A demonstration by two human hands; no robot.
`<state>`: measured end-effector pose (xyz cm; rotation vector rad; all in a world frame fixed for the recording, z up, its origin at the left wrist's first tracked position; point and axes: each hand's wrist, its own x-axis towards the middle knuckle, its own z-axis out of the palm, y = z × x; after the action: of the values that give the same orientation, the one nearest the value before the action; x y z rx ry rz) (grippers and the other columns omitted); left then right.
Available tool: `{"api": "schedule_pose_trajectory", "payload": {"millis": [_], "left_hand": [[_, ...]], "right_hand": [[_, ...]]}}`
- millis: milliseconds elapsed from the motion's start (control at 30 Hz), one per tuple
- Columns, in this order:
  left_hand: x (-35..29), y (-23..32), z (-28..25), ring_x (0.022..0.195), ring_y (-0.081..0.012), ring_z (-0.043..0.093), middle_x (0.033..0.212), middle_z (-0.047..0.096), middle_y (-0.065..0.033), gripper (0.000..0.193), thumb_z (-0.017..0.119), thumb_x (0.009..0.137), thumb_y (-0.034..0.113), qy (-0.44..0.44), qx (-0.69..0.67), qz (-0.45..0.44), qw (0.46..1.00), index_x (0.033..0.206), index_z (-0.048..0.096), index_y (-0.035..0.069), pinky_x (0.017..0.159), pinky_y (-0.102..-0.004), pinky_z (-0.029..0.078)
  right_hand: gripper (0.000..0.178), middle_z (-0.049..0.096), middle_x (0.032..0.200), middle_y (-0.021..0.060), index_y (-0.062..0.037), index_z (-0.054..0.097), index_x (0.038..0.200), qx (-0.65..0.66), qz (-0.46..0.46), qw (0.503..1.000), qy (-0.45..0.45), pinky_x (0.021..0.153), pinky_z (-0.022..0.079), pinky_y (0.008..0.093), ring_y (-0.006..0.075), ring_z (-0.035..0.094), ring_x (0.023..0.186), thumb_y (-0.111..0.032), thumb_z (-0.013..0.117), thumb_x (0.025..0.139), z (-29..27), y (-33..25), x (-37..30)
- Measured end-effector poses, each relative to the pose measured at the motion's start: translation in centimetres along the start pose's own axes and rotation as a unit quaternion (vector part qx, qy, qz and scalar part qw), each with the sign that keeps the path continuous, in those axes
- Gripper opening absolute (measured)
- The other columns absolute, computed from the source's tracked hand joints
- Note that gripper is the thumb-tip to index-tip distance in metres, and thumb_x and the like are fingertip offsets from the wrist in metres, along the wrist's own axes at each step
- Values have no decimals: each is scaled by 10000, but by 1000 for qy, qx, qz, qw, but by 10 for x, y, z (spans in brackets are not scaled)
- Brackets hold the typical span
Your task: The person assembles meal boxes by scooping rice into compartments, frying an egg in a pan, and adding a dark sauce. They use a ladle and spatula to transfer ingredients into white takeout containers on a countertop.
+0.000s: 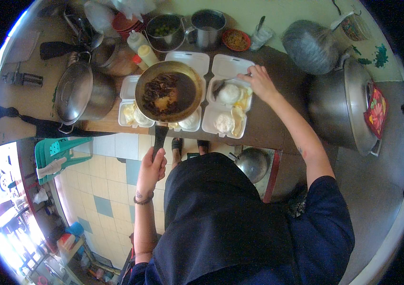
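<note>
Above the wooden counter [268, 128], the left hand [150, 167] is clamped around the black handle of a frying pan [168, 91] holding dark cooked food, held over two open white foam boxes. The right hand [259, 81] rests on the right foam box [228, 97], fingers curled at its rim; rice lies inside. A lidded steel pot [81, 92] stands left.

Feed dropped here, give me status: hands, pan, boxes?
Left hand grips dark-sauce frying pan over white foam boxes. Right hand on right-hand open box. Nothing blocking.
</note>
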<state>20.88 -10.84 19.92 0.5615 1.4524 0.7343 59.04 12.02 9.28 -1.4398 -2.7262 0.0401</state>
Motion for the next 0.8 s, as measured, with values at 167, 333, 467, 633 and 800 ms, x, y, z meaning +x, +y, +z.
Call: {"api": "schedule_pose_trajectory", "payload": {"millis": [167,333,467,633,800], "left_hand": [[1,3,0,441,-6,338,638,446,54,187,541,960,253,-5,-4,-9,1000,911,487,80,377,-167,260],[3,7,2,438,-8,340,635,446,53,193,541,960,259,-18,6,-2,1000,907,485,82,377,-170,264],[3,10,6,440,-10,341,634,441,52,190,533,963,254,-14,29,-9,999,903,480,82,378,-175,265],[5,12,8,442,-11,338,632,432,56,189,528,963,253,-25,17,-15,999,901,477,82,377,-177,262],[8,10,8,440,-9,335,634,431,57,182,529,964,245,-37,14,-4,999,901,476,83,373,-178,260]], "right_hand": [[359,506,967,115,-205,662,1150,-12,22,1000,2,904,370,387,280,482,1008,-118,486,849,1,-3,-16],[358,510,959,119,-177,658,1159,4,57,998,-18,905,369,382,283,479,1007,-109,493,849,-3,-3,-30],[339,511,965,121,-160,660,1145,-19,50,999,-1,884,382,375,294,472,979,-113,510,846,-5,2,-41],[385,527,977,121,-203,679,1127,16,108,994,5,861,395,375,287,487,965,-41,525,814,-9,6,-49],[383,549,957,114,-200,695,1092,29,154,987,46,861,392,380,279,505,953,-15,543,792,-13,5,-49]]}}
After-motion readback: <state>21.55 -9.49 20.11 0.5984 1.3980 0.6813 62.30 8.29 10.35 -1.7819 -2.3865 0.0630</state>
